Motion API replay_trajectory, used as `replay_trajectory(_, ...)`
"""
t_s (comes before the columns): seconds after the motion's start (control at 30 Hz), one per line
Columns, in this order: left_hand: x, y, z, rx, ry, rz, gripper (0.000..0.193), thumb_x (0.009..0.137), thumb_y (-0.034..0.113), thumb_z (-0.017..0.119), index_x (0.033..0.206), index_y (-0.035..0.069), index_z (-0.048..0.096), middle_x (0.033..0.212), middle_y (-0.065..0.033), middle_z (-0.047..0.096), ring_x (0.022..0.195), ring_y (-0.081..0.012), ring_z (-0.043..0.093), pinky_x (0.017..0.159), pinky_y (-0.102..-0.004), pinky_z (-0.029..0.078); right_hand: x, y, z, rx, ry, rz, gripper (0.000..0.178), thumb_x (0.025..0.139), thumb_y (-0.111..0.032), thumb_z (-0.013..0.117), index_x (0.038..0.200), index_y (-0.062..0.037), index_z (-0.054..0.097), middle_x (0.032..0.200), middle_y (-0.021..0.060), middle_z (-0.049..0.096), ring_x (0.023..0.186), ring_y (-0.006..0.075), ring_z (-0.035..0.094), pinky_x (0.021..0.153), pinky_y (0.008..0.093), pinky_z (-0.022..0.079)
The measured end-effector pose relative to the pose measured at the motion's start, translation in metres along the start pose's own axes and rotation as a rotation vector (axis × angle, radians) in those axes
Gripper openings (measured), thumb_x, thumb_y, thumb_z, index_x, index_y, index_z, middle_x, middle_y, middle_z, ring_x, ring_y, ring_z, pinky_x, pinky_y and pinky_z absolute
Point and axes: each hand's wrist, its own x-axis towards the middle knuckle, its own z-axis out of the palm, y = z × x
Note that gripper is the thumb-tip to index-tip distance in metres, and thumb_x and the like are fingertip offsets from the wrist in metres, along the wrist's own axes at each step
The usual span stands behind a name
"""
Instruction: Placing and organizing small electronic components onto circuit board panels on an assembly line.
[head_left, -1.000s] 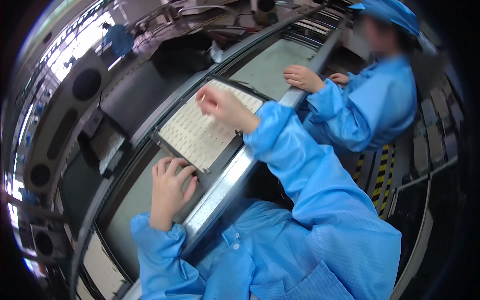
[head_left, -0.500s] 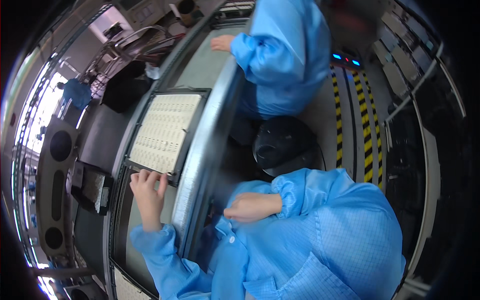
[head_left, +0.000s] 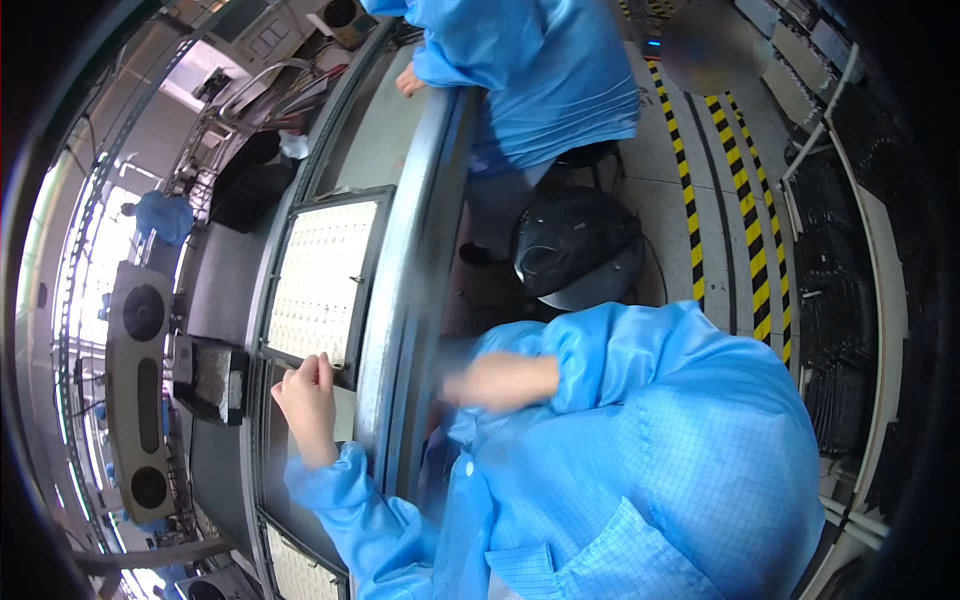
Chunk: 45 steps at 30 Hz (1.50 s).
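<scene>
Beside the near end of a cream panel dotted with rows of small marks (head_left: 325,270), set in a dark frame, is my left hand (head_left: 308,410). Its fingers are curled in by the frame's edge; whatever they may hold is hidden. My right hand (head_left: 500,381) is over my lap, right of the metal rail (head_left: 398,260), smeared by motion so its fingers do not show clearly. Blue smock sleeves cover both my arms.
Farther along the line (head_left: 375,130) a co-worker in a blue smock (head_left: 520,80) rests a hand (head_left: 408,80) near the rail. A black-covered stool (head_left: 575,245) stands between us. Left of the line are a black bin (head_left: 212,380) and a speaker-like panel (head_left: 140,395).
My left hand's fingers, spread at the frame's edge before, are now curled in. My right hand has become blurred. The view has shifted, and the co-worker's hand appears higher and farther left.
</scene>
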Motion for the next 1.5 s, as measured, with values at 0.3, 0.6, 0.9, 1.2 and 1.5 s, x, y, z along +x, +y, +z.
replay_trajectory(0.3,-0.04,-0.017,-0.023,0.176,-0.007,-0.036,0.03,0.094,0.028,0.063,0.074,0.007,0.068,0.066,-0.0156,0.062,0.069,-0.0319,0.06,0.075,-0.0418,0.039,-0.069,0.219,-0.022,-0.529,0.504,0.717,0.006,0.09,-0.008,0.054,0.095,-0.0054,0.054,0.102,0.0165,0.064,0.103,0.0385,0.06,0.086,0.0542,0.043)
replay_trajectory(0.6,-0.063,-0.02,-0.034,0.132,-0.016,-0.017,0.026,0.094,0.021,0.064,0.074,0.005,0.064,0.066,-0.015,0.058,0.07,-0.0323,0.056,0.076,-0.0414,0.04,-0.116,0.25,-0.009,-0.807,0.581,0.655,0.011,0.094,-0.008,0.052,0.104,-0.0029,0.055,0.143,0.0251,0.049,0.138,0.0398,0.041,0.117,0.0505,0.029)
replay_trajectory(0.9,-0.059,-0.005,-0.04,0.161,-0.092,-0.049,0.026,0.094,0.017,0.063,0.072,0.003,0.06,0.064,-0.0155,0.052,0.067,-0.033,0.051,0.07,-0.0427,0.039,-0.149,0.283,-0.032,-0.822,0.561,0.712,0.016,0.09,-0.006,0.051,0.106,-0.0029,0.055,0.146,0.0248,0.046,0.141,0.0391,0.038,0.119,0.0484,0.028)
replay_trajectory(1.2,-0.048,0.011,-0.047,0.156,-0.15,-0.1,0.026,0.093,0.015,0.064,0.071,0.003,0.055,0.063,-0.014,0.047,0.066,-0.0335,0.047,0.067,-0.0431,0.037,-0.171,0.339,-0.076,-0.945,0.459,0.954,0.027,0.097,-0.008,0.042,0.119,0.0012,0.054,0.154,0.0226,0.037,0.147,0.0349,0.03,0.122,0.0463,0.024)
replay_trajectory(1.5,-0.057,0.001,-0.032,0.159,-0.147,-0.171,0.029,0.093,0.012,0.061,0.069,0.003,0.049,0.066,-0.014,0.043,0.069,-0.033,0.044,0.063,-0.0437,0.035,-0.178,0.341,-0.087,-0.821,0.735,0.795,0.018,0.098,-0.006,0.044,0.112,-0.0007,0.054,0.15,0.0207,0.044,0.143,0.0334,0.037,0.12,0.0453,0.027)
